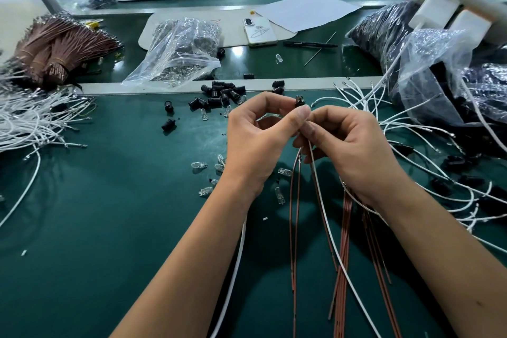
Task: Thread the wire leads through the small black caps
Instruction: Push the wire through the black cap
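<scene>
The left hand point(256, 140) is pinching a small black cap point(299, 101) between thumb and forefinger, holding it above the green worktop point(109, 200). The right hand point(348, 151) is sitting just beside it, fingers curling round the wire leads point(315, 173), a white one and brown ones, which are trailing down toward the near edge. The thumb is covering where wire meets cap, so whether a lead is entering the cap is hard to make out. Both forearms are reaching in from below, wrists raised. More black caps point(222, 94) are lying loose behind the hands.
</scene>
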{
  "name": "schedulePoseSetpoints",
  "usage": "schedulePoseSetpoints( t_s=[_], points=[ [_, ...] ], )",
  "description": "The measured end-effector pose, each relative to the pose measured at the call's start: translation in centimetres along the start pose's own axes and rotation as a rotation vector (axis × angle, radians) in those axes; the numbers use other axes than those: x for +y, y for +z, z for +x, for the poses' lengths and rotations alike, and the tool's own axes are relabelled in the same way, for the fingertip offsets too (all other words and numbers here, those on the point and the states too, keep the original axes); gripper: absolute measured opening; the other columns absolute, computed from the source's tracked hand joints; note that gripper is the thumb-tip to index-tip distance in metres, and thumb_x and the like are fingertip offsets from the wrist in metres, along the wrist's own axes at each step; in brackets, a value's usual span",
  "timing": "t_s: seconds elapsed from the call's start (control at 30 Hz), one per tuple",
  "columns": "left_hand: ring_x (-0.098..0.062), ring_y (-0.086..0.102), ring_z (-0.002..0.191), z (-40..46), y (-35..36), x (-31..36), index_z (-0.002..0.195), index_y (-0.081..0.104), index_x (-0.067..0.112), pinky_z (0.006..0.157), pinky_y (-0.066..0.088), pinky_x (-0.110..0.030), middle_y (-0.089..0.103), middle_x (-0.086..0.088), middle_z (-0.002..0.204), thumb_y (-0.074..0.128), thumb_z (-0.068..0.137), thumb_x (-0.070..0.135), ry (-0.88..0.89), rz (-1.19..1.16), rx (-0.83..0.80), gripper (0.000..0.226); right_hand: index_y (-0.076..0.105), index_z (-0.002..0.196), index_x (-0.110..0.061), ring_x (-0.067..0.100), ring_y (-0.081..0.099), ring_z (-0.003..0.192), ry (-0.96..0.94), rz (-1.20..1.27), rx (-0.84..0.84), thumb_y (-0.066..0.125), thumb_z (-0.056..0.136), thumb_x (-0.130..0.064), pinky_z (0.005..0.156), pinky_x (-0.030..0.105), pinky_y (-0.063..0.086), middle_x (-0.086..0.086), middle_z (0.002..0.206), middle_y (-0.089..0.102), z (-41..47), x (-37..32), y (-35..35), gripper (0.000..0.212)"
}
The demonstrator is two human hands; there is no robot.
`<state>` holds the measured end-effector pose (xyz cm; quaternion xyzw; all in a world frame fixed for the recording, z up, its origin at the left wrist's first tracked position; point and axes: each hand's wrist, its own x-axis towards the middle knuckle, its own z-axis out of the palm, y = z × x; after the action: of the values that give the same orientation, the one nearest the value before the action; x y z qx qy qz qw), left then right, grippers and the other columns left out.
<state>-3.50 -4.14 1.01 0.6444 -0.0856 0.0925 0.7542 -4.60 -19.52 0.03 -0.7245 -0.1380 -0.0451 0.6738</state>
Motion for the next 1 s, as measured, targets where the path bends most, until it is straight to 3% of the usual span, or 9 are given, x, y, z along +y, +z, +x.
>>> schedulePoseSetpoints(
  t_s=[0.17, 0.43, 0.77, 1.0],
  points=[
    [-0.009, 0.061, 0.062, 0.05, -0.11, -0.04, 0.084, 0.073, 0.012, 0.064, 0.052, -0.023, 0.067, 0.002, 0.076, 0.076, 0.086, 0.011, 0.004, -0.047, 0.031, 0.003, 0.071, 0.093, -0.007, 0.016, 0.068, 0.065, 0.009, 0.0, -0.013, 0.068, 0.098, -0.014, 0.065, 0.031, 0.058, 0.009, 0.077, 0.075, 0.05, 0.01, -0.01, 0.009],
    [-0.014, 0.061, 0.056, 0.1, -0.24, 0.18, 0.076, 0.072, 0.012, 0.058, 0.051, -0.022, 0.067, -0.003, 0.068, 0.073, 0.089, 0.004, -0.033, -0.114, 0.062, 0.015, 0.072, 0.089, -0.008, 0.021, 0.068, 0.061, 0.028, 0.04, 0.006, 0.069, 0.096, -0.009, 0.06, 0.032, 0.059, 0.013, 0.075, 0.074, -0.07, -0.38, 0.26, 0.008],
    [-0.015, 0.062, 0.061, -0.08, 0.09, 0.07, 0.072, 0.074, 0.017, 0.062, 0.053, -0.026, 0.068, -0.006, 0.073, 0.073, 0.089, 0.007, -0.1, -0.238, 0.06, 0.019, 0.075, 0.085, -0.011, 0.037, 0.074, 0.069, 0.034, 0.063, 0.055, 0.072, 0.09, -0.019, 0.063, 0.043, 0.065, 0.016, 0.078, 0.075, -0.27, -0.77, 0.35, 0.01],
    [-0.014, 0.056, 0.057, -0.1, 0.27, -0.02, 0.072, 0.072, 0.014, 0.063, 0.052, -0.025, 0.064, -0.006, 0.067, 0.072, 0.09, 0.004, -0.059, -0.204, 0.082, 0.021, 0.075, 0.09, -0.006, 0.031, 0.075, 0.064, 0.028, 0.001, -0.001, 0.07, 0.095, -0.015, 0.059, 0.032, 0.061, 0.014, 0.076, 0.076, -0.25, -0.76, 0.27, 0.011]
  ],
)
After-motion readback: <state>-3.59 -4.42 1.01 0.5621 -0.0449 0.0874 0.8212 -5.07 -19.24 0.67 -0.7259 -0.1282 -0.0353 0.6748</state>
